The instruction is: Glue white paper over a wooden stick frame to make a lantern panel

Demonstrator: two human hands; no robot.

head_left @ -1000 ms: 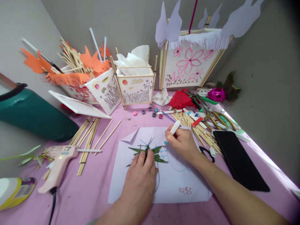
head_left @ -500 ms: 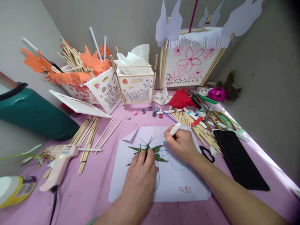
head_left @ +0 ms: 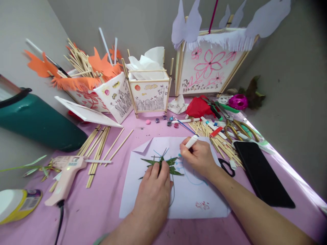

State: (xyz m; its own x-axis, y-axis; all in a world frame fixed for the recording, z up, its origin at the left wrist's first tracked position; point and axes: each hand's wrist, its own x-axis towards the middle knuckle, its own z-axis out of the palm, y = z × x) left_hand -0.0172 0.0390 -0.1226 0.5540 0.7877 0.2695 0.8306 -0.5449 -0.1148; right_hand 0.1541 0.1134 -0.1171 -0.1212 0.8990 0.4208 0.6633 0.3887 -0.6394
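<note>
On the pink cloth lies a white sheet of paper with blue line drawings and a small red scribble near its lower right. My left hand presses on a green leaf figure with pointed side blades, its fingertips closed over the middle body. A long thin stem curves from it past my thumb. To the right, my right hand grips a white-barrelled marker. Its blue tip is at the paper, just right of the leaf figure. Both hands partly cover the drawing.
A black phone, black-handled scissors and a pile of sticks lie right. At left are a pink glue gun, a glue bottle and a teal bottle. Decorated stick-framed boxes stand behind.
The view has shifted slightly. My right hand and marker stay almost in place beside the leaf figure, and my left hand stays on it.
</note>
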